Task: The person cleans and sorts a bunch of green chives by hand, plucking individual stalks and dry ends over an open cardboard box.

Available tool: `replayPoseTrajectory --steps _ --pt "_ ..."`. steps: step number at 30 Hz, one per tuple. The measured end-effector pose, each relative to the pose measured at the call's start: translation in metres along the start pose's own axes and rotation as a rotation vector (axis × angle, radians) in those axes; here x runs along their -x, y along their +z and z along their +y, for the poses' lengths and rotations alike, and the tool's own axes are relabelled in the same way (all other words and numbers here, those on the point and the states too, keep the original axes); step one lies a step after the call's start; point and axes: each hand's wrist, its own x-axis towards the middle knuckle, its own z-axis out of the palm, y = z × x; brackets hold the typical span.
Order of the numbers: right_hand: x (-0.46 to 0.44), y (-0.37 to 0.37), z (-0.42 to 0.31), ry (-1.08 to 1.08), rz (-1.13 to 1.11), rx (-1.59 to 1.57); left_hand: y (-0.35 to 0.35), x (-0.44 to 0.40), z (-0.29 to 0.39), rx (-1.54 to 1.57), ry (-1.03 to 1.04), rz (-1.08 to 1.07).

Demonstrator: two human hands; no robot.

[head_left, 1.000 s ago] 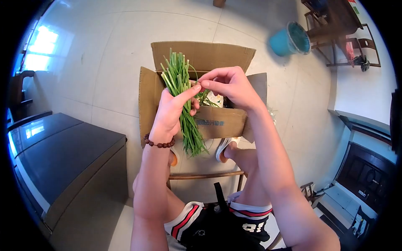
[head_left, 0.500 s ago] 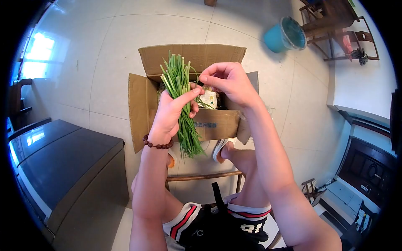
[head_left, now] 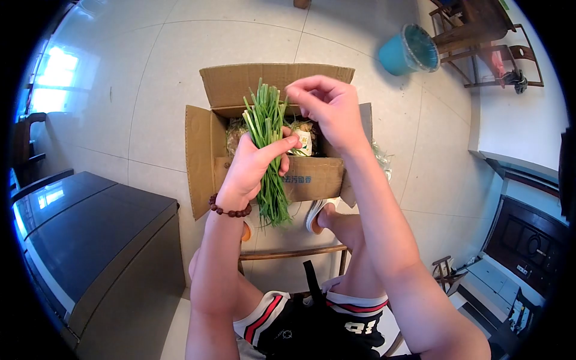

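A bunch of green chives (head_left: 267, 126) stands upright in my left hand (head_left: 255, 159), whose fingers wrap round its middle. The pale cut ends point up and the thin leaf tips hang below. Beside the top of the bunch is my right hand (head_left: 330, 111), thumb and forefinger pinched together near the stalk ends. Whatever lies in that pinch is too small to make out. Behind both hands an open cardboard box (head_left: 312, 180) sits on the floor, holding a white packet (head_left: 302, 141) and clear plastic bags, partly hidden by my hands.
A blue bin (head_left: 396, 55) with a plastic liner stands at the upper right, near wooden furniture (head_left: 480, 24). To the left is a dark cabinet (head_left: 96, 228). My feet rest close to the box, and clear plastic (head_left: 382, 161) lies at its right side.
My left hand and the chives have shifted slightly right and down. My right hand has moved up a little, and the thin curved strand at its fingertips no longer shows.
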Motion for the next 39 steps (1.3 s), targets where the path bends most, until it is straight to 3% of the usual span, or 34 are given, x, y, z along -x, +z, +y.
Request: replayPoseTrajectory --steps 4,8,12,14,16,18,23,29,39 --pt "-0.006 -0.018 -0.013 -0.028 0.212 -0.327 -0.011 0.001 -0.002 -0.023 -0.046 0.035" --pt "-0.009 -0.068 -0.024 -0.258 0.264 -0.595 -0.023 0.004 0.0 -0.056 -0.076 0.05" --pt "-0.002 -0.116 -0.027 -0.337 0.41 -0.767 -0.037 0.007 0.003 -0.144 -0.041 0.226" --pt "0.002 -0.124 -0.026 -0.264 0.496 -0.748 -0.047 0.003 0.001 -0.007 0.075 0.338" --pt "0.001 -0.113 -0.023 -0.209 0.414 -0.697 -0.042 0.002 0.006 0.029 0.106 0.36" --pt "0.002 -0.087 -0.02 -0.016 0.141 -0.452 -0.031 0.002 0.01 0.1 0.125 0.303" --pt "0.005 -0.018 -0.021 0.183 -0.096 -0.309 -0.009 0.002 0.008 0.063 0.112 0.154" --pt "0.004 0.005 -0.011 0.188 -0.156 -0.283 -0.007 0.001 0.005 0.09 0.117 0.035" --pt "0.003 0.021 -0.008 0.192 -0.143 -0.318 -0.015 0.007 0.009 0.09 0.134 0.027"
